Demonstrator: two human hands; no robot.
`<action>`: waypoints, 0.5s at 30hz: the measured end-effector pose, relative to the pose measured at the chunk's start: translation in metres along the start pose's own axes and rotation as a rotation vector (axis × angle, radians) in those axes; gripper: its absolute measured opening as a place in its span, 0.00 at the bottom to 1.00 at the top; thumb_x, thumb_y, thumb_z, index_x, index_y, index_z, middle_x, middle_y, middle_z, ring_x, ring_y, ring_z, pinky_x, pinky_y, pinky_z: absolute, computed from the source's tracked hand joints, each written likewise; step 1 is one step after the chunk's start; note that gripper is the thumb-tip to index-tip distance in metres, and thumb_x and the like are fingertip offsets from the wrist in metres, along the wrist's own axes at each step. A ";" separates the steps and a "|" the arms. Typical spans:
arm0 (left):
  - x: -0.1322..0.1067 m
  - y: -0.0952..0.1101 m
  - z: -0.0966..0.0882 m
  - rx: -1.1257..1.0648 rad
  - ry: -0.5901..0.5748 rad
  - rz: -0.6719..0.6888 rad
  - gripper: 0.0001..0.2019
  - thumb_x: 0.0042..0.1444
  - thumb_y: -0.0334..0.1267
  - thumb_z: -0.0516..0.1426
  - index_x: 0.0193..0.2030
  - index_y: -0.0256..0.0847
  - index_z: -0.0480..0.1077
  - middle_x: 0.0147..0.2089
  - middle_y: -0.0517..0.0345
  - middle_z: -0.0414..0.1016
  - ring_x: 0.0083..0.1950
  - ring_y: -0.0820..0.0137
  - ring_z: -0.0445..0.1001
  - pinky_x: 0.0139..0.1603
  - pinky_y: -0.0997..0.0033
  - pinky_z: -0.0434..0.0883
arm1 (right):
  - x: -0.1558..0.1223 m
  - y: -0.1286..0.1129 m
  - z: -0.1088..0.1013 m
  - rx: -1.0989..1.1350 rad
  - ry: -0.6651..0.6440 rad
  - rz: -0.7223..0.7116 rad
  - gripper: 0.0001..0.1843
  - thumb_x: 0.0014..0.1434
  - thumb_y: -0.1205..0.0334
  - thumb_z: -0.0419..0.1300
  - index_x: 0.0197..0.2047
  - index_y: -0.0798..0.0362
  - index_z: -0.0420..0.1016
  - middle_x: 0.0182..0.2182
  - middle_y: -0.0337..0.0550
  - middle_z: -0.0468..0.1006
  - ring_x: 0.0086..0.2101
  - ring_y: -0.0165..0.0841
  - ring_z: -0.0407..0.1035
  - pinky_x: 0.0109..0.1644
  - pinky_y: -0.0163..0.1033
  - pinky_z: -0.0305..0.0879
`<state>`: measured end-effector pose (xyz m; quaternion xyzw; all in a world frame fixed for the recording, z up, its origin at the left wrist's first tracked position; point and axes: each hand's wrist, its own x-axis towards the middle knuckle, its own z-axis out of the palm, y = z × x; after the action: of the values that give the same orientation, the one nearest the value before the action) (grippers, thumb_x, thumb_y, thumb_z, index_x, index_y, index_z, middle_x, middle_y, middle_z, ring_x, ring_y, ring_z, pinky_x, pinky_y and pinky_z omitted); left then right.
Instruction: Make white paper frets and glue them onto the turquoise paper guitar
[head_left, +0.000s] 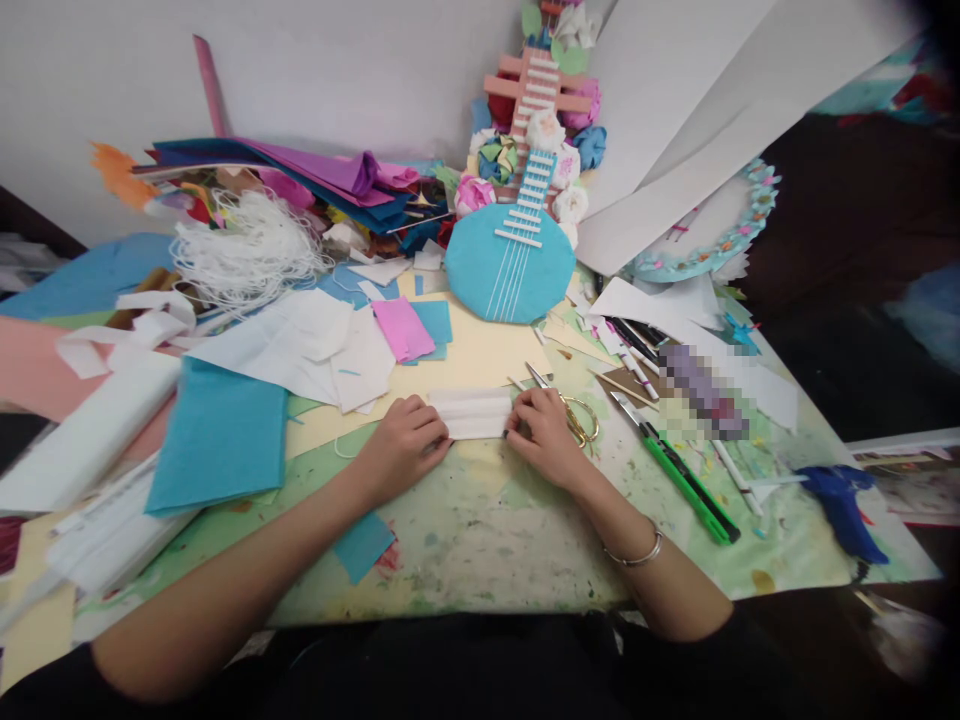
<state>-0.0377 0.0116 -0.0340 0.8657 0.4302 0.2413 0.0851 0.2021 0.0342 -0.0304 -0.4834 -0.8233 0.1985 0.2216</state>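
A small strip of white folded paper (475,412) lies on the green table between my two hands. My left hand (405,443) pinches its left end with curled fingers. My right hand (545,432) presses and grips its right end, fingers bent; a silver bracelet sits on that wrist. Gold-handled scissors (574,412) lie just behind my right hand, partly hidden by it.
A blue paper guitar (511,262) with paper flowers leans at the back. Coloured paper sheets (219,432) and white scraps cover the left. Green cutters (686,478), pens and a blue glue gun (841,500) lie at the right. Large white sheets (675,120) lean on the wall.
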 end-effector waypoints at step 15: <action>0.001 0.001 -0.004 -0.137 0.016 -0.124 0.08 0.57 0.33 0.54 0.26 0.40 0.66 0.30 0.56 0.68 0.36 0.67 0.66 0.39 0.66 0.66 | -0.001 0.017 -0.009 0.108 0.006 -0.154 0.02 0.53 0.66 0.63 0.32 0.50 0.76 0.40 0.45 0.68 0.46 0.40 0.59 0.52 0.50 0.59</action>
<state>-0.0385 0.0118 -0.0297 0.8276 0.4661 0.2715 0.1552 0.2194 0.0420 -0.0327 -0.4068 -0.8455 0.2235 0.2641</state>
